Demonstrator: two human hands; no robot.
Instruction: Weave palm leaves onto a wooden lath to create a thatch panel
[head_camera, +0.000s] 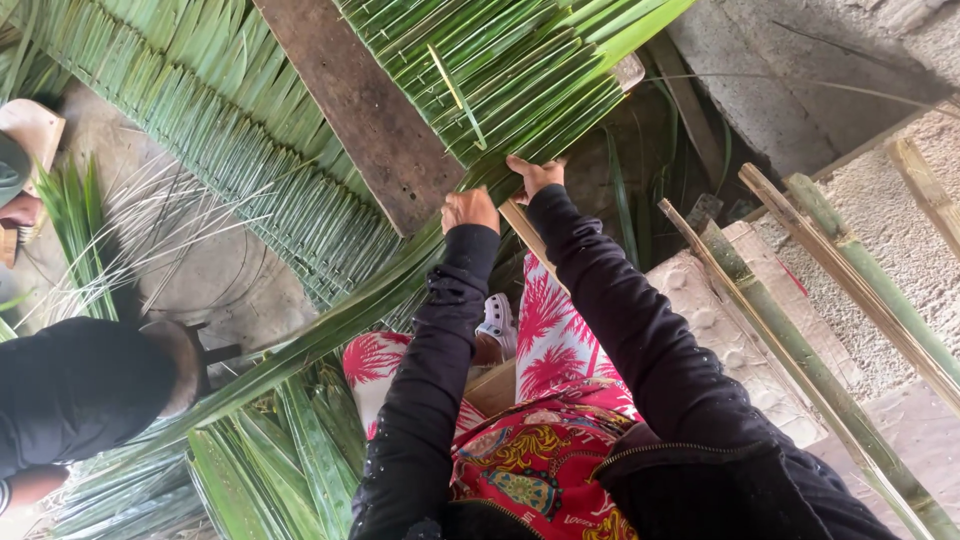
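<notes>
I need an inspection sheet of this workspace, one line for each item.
Surface: rough concrete ground; brown wooden plank across it.
Job's things: woven green leaf panel, with a long leaf trailing from its edge.
Clutter: loose leaf bundle, bamboo poles, pale thin strips.
Hands: left hand and right hand press on the panel's edge.
Cables: nothing seen.
Surroundings: another person's dark sleeve at left; a second leaf panel.

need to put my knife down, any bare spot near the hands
Bare grey floor left of the woven leaf panel, beside loose strips. Concrete beyond the bamboo poles. Crowded around left hand and right hand: leaves throughout.
</notes>
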